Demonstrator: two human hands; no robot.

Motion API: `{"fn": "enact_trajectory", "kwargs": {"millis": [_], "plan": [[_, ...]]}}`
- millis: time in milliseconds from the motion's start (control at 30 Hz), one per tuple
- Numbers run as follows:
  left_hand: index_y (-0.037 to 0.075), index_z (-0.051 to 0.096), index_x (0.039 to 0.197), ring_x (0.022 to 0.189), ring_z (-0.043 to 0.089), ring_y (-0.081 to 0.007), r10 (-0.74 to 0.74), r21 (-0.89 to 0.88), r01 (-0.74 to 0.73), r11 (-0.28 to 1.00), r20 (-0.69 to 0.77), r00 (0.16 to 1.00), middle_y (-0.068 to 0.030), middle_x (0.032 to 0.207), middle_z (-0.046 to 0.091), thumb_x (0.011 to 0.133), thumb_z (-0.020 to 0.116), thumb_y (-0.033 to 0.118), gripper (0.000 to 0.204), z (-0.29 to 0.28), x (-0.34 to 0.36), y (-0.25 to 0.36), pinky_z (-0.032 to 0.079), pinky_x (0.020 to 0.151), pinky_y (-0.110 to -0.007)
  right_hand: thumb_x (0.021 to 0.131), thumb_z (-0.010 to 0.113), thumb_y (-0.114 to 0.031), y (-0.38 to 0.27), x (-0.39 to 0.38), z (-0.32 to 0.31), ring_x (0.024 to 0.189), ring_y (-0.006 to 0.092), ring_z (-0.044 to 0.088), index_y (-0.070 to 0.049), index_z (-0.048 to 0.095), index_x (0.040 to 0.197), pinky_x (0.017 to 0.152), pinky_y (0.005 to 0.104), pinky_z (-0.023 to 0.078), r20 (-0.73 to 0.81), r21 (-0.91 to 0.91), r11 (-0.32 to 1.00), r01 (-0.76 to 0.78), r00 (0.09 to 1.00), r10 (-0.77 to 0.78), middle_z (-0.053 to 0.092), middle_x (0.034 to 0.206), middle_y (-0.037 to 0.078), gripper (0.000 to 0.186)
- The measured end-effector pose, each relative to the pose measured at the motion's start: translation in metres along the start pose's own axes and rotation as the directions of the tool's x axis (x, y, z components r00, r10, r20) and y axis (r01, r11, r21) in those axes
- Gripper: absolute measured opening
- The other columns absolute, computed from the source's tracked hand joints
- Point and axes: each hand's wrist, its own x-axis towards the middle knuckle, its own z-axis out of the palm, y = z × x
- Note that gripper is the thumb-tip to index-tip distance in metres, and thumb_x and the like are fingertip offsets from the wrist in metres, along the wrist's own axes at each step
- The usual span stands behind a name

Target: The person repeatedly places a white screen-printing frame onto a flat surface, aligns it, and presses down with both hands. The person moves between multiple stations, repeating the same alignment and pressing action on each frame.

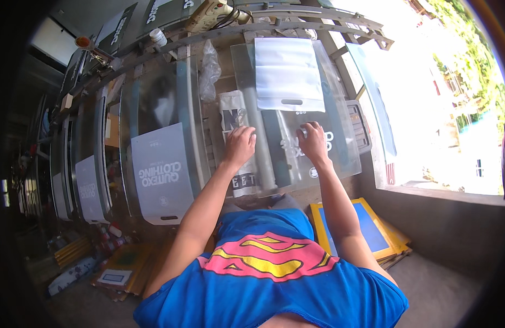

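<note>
My left hand (241,145) rests with fingers curled at the left edge of a glass panel (242,65), beside a pale strip of printed plastic (230,104). Further right, my right hand (313,141) is closed, fingertips bent down over white print on a dark surface. Whatever either hand grips is too small or hidden to make out. Beyond both hands, a blank white plastic bag (288,71) lies flat on the panel, its handle cut-out toward me. My hands are apart from it.
Left of me, more glass panels carry grey printed bags (162,169). A metal rail (296,25) with a heat gun (213,15) runs behind. Yellow-framed screens (367,224) lean low at right, below a window ledge (444,199). A white jar (158,37) stands at the back.
</note>
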Motion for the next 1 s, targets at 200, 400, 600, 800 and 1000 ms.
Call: {"fn": "enact_trajectory", "kwargs": {"millis": [200,400,600,800,1000], "plan": [[-0.001,0.067,0.116,0.102,0.066,-0.04,-0.211,-0.022,0.21,0.977,-0.101,0.972,-0.0199,0.114,0.067,0.091,0.069,0.006,0.026,0.064,0.055,0.029,0.053,0.093,-0.046,0.09,0.071,-0.019,0.08,0.063,-0.027,0.11,0.0413,0.066,0.001,0.072,0.114,0.098,0.0481,0.052,0.045,-0.016,0.996,-0.083,0.995,0.084,0.068,0.119,0.025,0.031],[-0.003,0.056,0.133,0.116,0.064,-0.037,-0.46,0.006,0.471,0.882,-0.211,0.863,-0.0218,0.124,0.064,0.09,0.072,0.011,0.048,0.098,0.11,0.01,0.052,0.098,-0.048,0.085,0.075,-0.019,0.096,0.11,-0.024,0.109,0.0424,0.068,0.002,0.07,0.119,0.097,0.0473,0.053,0.073,0.172,0.949,-0.263,0.964,0.254,0.071,0.111,0.027,0.04],[0.0,0.057,0.133,0.121,0.059,-0.0412,-0.726,0.105,0.732,0.673,-0.097,0.681,-0.0206,0.131,0.06,0.089,0.079,0.029,0.056,0.099,0.147,0.015,0.049,0.105,-0.048,0.083,0.08,-0.023,0.114,0.119,0.0,0.106,0.0404,0.07,0.003,0.069,0.123,0.096,0.0445,0.053,0.011,0.153,0.957,-0.245,0.969,0.246,0.075,0.107,0.025,0.049],[0.003,0.065,0.118,0.117,0.062,-0.0384,-0.766,0.178,0.776,0.606,-0.133,0.629,-0.0189,0.127,0.062,0.09,0.078,0.028,0.039,0.096,0.153,0.025,0.052,0.099,-0.048,0.085,0.079,-0.029,0.075,0.119,-0.018,0.109,0.0389,0.07,0.003,0.07,0.121,0.097,0.0444,0.053,0.071,0.113,0.884,-0.454,0.891,0.449,0.075,0.111,0.023,0.048],[0.001,0.057,0.123,0.097,0.068,-0.0314,-0.671,-0.278,0.625,0.729,-0.111,0.733,-0.0166,0.11,0.067,0.089,0.075,0.006,0.039,0.114,0.142,0.003,0.056,0.09,-0.041,0.089,0.075,-0.03,0.101,0.108,-0.001,0.107,0.0394,0.068,0.003,0.07,0.115,0.097,0.0454,0.051,0.024,0.241,0.915,-0.323,0.945,0.327,0.073,0.105,0.025,0.042]]}}
